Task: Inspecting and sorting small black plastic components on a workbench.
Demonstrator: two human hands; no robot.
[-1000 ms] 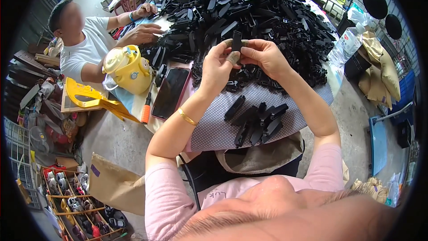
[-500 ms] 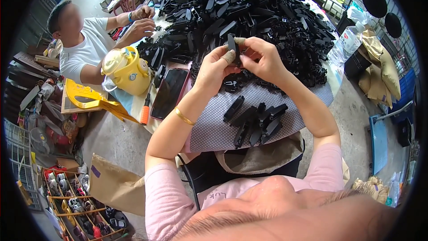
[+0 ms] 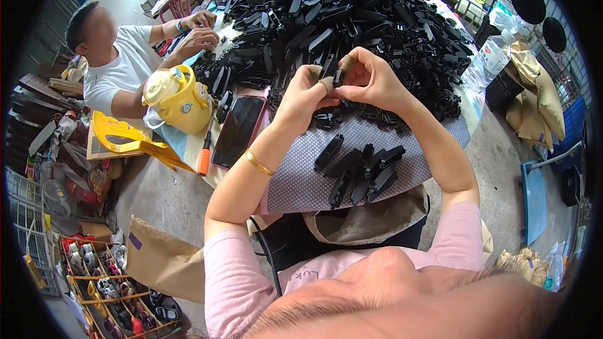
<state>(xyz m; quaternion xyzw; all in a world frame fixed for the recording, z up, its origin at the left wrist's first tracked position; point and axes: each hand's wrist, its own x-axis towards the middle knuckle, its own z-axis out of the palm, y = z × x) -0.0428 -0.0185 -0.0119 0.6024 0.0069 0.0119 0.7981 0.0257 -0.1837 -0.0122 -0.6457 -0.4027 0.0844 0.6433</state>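
Observation:
Between my two hands is a small black plastic part [image 3: 338, 78], partly covered by the fingers. My left hand [image 3: 306, 91] pinches it from the left, with tan wraps on its fingertips. On the other side, my right hand [image 3: 367, 80] grips it between thumb and fingers, a wrap on one fingertip. Just beyond them rises a big pile of black plastic parts [image 3: 352, 9]. Closer to me, several black pieces [image 3: 367, 172] lie in a loose group on the dotted tablecloth [image 3: 295, 166].
Left of my forearm lie a phone [image 3: 240, 130] and an orange-handled screwdriver [image 3: 205, 156]. A yellow pot-shaped container [image 3: 181, 100] stands beside them. Across the left side, a person in a white shirt [image 3: 119, 66] works at the pile. A plastic bottle [image 3: 493, 59] stands right.
The black part has tilted and sits lower between my fingers. My right fingers have shifted their grip and lifted slightly. The other person's hands moved a little.

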